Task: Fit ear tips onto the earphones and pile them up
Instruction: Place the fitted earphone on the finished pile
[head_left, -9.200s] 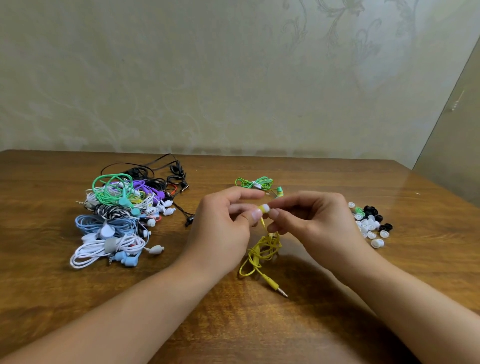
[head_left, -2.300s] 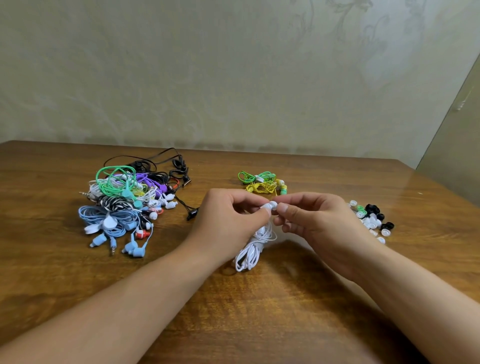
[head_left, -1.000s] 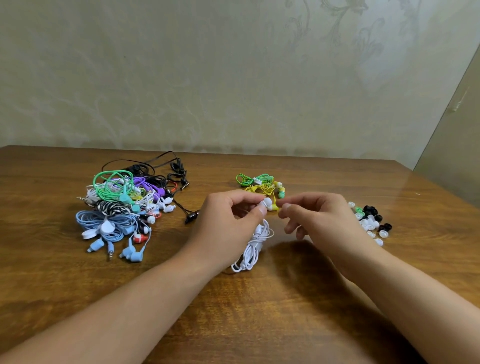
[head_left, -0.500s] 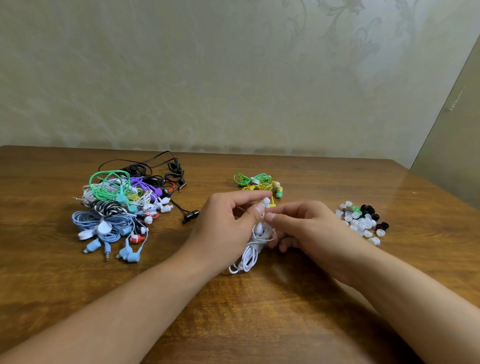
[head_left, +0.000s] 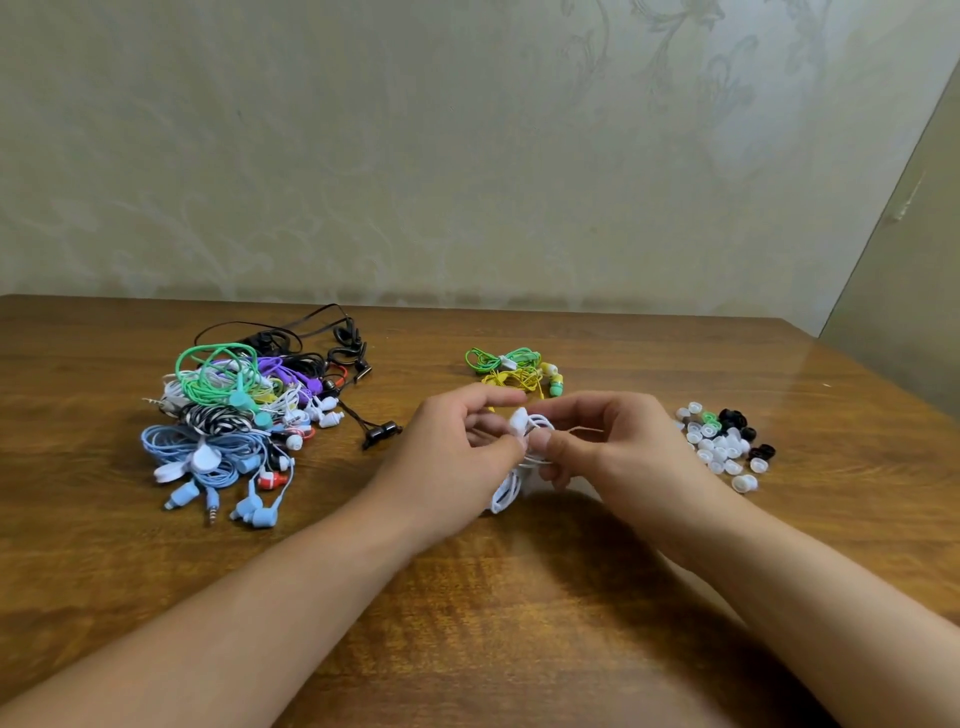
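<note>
**user_a:** Since half a second ago the right hand (head_left: 618, 447) has come back up off the worktop (head_left: 519, 623) to meet the left hand (head_left: 457, 457) at the white earphones (head_left: 519, 423), and the yellow set that was being fitted in the oldest frame now lies with the green one in the finished pile (head_left: 514, 369).

**user_b:** So what's each hand doing?

**user_a:** Left one pinches a white bud between thumb and forefinger, with the coiled white cable hanging below down to the worktop. Right one's fingers are curled in, pinching at the same earphones right against the bud. Can't tell if there's an ear tip in that pinch, too small and all white.

**user_b:** Which step, you reckon?

**user_a:** My guess is fitting tips on the white pair, maybe the second bud. The loose ear tips (head_left: 722, 447) sit well to the right of the earphones, the unfitted heap (head_left: 234, 415) well to the left, the finished pile just behind.

**user_b:** Next?

**user_a:** Probably hold the bud steady and push the tip squarely over the nozzle. Once both are on, the set goes on the finished pile and another comes from the heap.
</note>
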